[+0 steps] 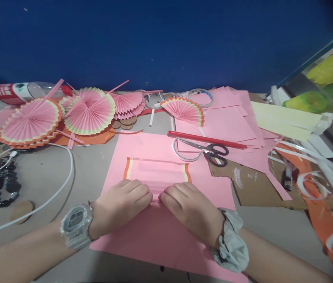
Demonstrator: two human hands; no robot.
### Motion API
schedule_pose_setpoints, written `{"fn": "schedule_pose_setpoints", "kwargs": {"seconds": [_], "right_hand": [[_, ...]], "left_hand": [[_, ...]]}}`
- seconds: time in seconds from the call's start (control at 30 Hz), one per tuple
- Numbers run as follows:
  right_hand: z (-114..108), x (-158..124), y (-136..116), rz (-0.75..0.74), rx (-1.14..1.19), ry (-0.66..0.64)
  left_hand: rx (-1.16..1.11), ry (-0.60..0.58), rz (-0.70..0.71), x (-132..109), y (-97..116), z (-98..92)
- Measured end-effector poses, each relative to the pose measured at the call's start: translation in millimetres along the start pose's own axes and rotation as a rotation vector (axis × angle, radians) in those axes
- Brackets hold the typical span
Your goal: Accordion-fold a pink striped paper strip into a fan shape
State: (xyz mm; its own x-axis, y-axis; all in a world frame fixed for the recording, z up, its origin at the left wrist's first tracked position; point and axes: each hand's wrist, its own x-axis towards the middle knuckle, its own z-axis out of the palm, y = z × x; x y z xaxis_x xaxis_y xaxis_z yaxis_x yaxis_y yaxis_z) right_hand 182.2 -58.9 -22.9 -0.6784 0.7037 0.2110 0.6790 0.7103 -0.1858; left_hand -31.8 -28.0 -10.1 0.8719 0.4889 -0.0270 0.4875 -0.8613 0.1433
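Note:
Both my hands rest on a pink sheet with orange and cream side borders (157, 171), pinching its near edge into a narrow pleat. My left hand (122, 206), with a clear watch on the wrist, has its fingers curled down on the fold. My right hand (191, 210), a grey scrunchie on its wrist, presses the same fold beside it, fingertips nearly touching the left hand's. Beneath lies a larger plain pink sheet (160, 236) on the table.
Finished pink paper fans (30, 122) lie at the back left, another fan (184, 110) at the back centre. Scissors (210, 151), a red pencil (207, 139), tape rolls (201, 96), pink sheets (228, 122), cardboard (257, 184), a white cable (63, 177), black beads (2, 186) and a bottle (15, 91) surround them.

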Motion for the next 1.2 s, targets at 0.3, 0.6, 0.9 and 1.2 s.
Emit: {"fn": "schedule_pose_setpoints", "kwargs": {"seconds": [0.3,0.6,0.9,1.2], "right_hand": [[-34.1,17.6,18.4,0.026,0.201,-0.057],[-39.9,25.3,32.8,-0.052,0.122,-0.099],[-37.3,24.9,36.4,-0.024,0.212,-0.117],[-31.3,24.3,29.9,-0.079,0.078,-0.124]], "left_hand": [[-0.176,0.073,-0.144,14.1,-0.5,-29.4],[-0.174,0.062,-0.106,25.4,-10.4,-29.5],[-0.171,0.077,-0.050,24.0,-13.5,-27.5],[-0.137,0.074,-0.031,25.8,-9.1,-28.6]]}}
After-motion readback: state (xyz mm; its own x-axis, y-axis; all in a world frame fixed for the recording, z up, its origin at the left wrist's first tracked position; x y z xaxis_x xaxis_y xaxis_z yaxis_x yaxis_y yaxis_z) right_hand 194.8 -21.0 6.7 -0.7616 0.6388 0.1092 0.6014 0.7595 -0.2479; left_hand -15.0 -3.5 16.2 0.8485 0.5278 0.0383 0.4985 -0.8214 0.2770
